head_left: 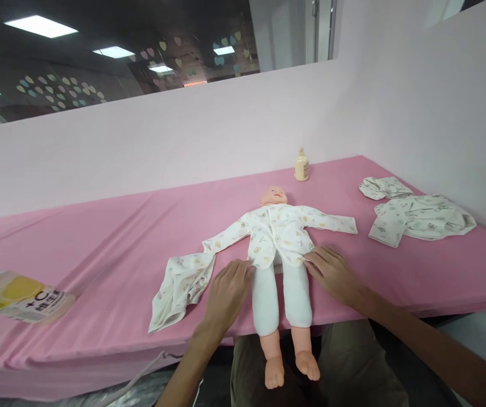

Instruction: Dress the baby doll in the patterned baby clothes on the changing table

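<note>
A baby doll (274, 196) lies on its back on the pink sheet, its bare feet hanging past the near edge. It wears a white patterned baby shirt (274, 232) and plain white pants (265, 299). At the shirt's lower left corner, my left hand (231, 285) is closed with its fingertips on the hem. My right hand (334, 275) pinches the hem at the opposite corner. Both sleeves stretch out sideways, and the doll's hands do not show. A crumpled patterned garment (183, 285) lies beside my left hand, touching the left sleeve's end.
The pink-covered table (98, 249) meets a white wall (162, 147) behind. A pump bottle (302, 167) stands near that wall. More patterned baby clothes (427, 217) lie at the right. A drink bottle (22, 297) is at the left edge. A cable (141, 373) hangs below the table's front.
</note>
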